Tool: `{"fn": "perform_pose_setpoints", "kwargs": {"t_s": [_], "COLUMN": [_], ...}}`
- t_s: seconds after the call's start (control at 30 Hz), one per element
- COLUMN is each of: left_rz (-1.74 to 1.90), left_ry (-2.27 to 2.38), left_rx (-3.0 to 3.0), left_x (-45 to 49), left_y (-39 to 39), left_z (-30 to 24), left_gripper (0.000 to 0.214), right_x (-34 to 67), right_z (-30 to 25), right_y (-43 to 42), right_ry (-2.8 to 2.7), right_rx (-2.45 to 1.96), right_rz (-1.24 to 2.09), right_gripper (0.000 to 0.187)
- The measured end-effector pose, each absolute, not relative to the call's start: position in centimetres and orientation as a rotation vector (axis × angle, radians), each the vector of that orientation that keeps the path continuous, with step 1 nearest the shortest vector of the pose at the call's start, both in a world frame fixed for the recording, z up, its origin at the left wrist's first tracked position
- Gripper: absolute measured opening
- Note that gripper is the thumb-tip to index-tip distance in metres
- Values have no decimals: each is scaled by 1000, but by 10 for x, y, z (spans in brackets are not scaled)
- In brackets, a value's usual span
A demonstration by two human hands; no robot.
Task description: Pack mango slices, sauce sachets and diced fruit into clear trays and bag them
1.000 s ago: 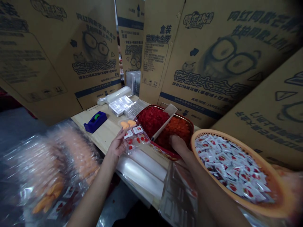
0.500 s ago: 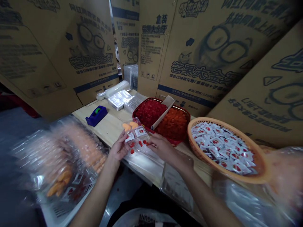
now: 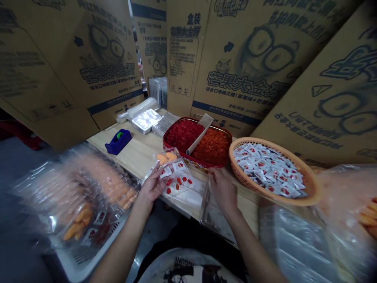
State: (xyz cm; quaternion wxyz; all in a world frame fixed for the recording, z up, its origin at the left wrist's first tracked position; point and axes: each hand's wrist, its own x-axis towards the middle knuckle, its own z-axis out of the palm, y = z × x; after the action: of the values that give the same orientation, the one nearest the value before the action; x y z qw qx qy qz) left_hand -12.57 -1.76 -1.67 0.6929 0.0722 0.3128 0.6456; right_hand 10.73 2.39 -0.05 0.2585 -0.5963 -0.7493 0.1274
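Observation:
My left hand [image 3: 153, 185] grips the left edge of a clear plastic tray [image 3: 188, 193]. In the tray lie two orange oval candies [image 3: 166, 158], two white printed sachets [image 3: 178, 166] and several loose red and orange gummy bits [image 3: 178, 181]. My right hand [image 3: 223, 190] is apart from the tray, just below the front right rim of a red tub [image 3: 196, 162]. Its fingers are bent and blurred, so what they hold, if anything, cannot be made out. Dark red bits fill the tub's left side and orange-red bits its right, split by a cardboard divider [image 3: 200, 135].
An orange basket [image 3: 312, 194] of sachets stands right of the tub. Clear empty trays [image 3: 218, 216] lie by my right forearm. At left are a blue tape dispenser [image 3: 118, 142] and a white crate [image 3: 79, 271] with filled packs. Large cartons [image 3: 182, 86] wall the back.
My right hand has left the tray and moved right toward the tub's front edge. The red bits lie more spread out in the tray, still held by my left hand. The view has shifted slightly.

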Motion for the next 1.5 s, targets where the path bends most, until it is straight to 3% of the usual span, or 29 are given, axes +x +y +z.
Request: {"fn": "perform_pose_setpoints", "kwargs": {"t_s": [0.13,0.43,1.23,1.4,1.5], "left_rz": [1418,1329,1309,1305,1306], "left_ry": [692,724,743,739,728], "left_rx": [184,126,154,157,156], "left_x": [-125,-118,-117,-117,-116], "left_y": [-24,-47,-59,-57,-55], "left_z": [-18,-14,-26,-31,-35], "left_gripper": [43,37,37,42,40], "right_x": [133,148,145,148,147], "right_z": [-39,-71,-64,-43,-15], "right_y": [28,39,41,42,40], "right_ry": [-2023,-2079,-1961,-1875,-1978], "right_rx": [-1889,-1838,-1845,-1756,-1556], "right_rz": [154,16,0,56,252], "right_gripper": [36,37,41,45,44]}}
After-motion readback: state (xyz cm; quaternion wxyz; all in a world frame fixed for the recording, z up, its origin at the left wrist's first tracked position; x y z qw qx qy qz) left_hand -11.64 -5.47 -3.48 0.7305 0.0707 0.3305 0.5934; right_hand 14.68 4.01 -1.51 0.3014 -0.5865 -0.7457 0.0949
